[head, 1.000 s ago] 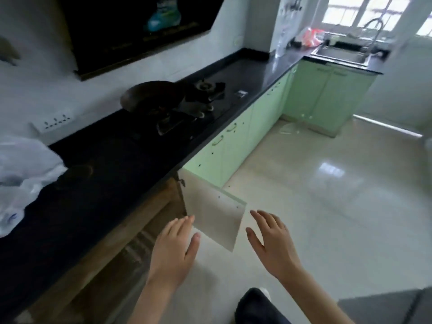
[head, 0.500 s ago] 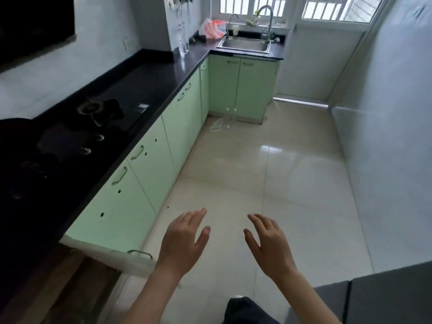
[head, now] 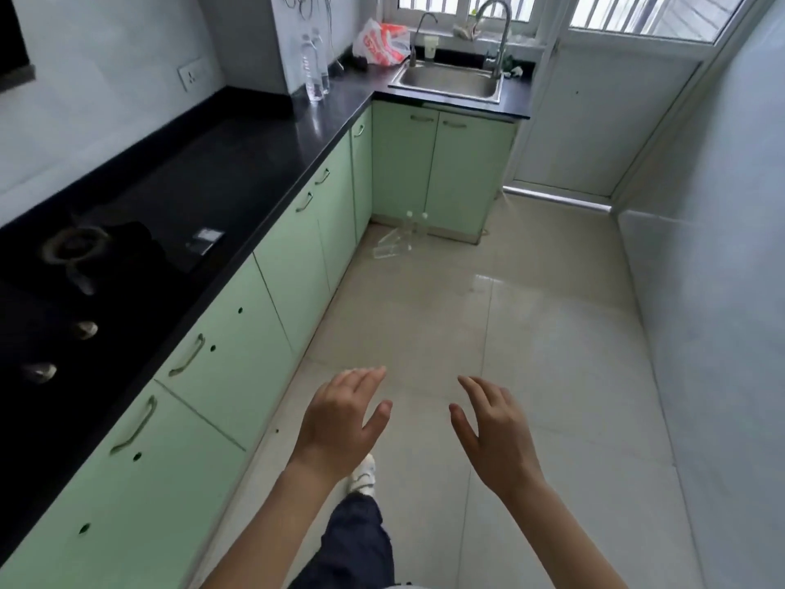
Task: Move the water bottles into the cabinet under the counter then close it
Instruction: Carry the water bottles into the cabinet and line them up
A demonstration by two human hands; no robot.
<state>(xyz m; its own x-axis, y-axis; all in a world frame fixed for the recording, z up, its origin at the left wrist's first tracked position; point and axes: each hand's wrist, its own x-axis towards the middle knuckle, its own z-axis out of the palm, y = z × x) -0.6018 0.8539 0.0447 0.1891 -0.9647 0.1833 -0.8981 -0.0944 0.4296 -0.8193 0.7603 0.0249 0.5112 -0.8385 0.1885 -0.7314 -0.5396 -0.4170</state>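
Pale glossy tiled floor (head: 552, 333) fills most of the view. Black counter (head: 238, 172) runs along my left and turns at the far corner. Under it is a run of green cabinet doors (head: 229, 367). Every door in view sits flush shut, each with a metal handle.

At the far end a steel sink (head: 446, 80) is set in the counter under the window (head: 467, 6), with a tall faucet (head: 497, 31) behind it. White door (head: 594, 129) is to the right of the sink unit. Gas hob (head: 85, 265) is on the near counter at the left edge, with two knobs (head: 85, 329) at its front.

Left hand (head: 340, 423) and right hand (head: 497, 435) are both out in front of me over the floor, backs up. Fingers are loosely straight and spread, nothing in either, touching nothing. Left hand is nearer the cabinets but clear of them. Below, my dark trouser leg (head: 352, 542) and white shoe (head: 361, 478) show between the forearms.

Task items:
- Two water bottles (head: 315, 65) stand upright side by side on the far counter, against the grey wall column, left of the sink.
- Floor bottles (head: 410, 231) are at the foot of the corner cabinet. Two white caps stand upright and something clear lies just in front. Too faint to count.

Red-and-white plastic bag (head: 380, 42) is on the counter between the water bottles and the sink. Small cup (head: 430, 46) is behind the sink. Wall socket (head: 191, 74) is above the counter.
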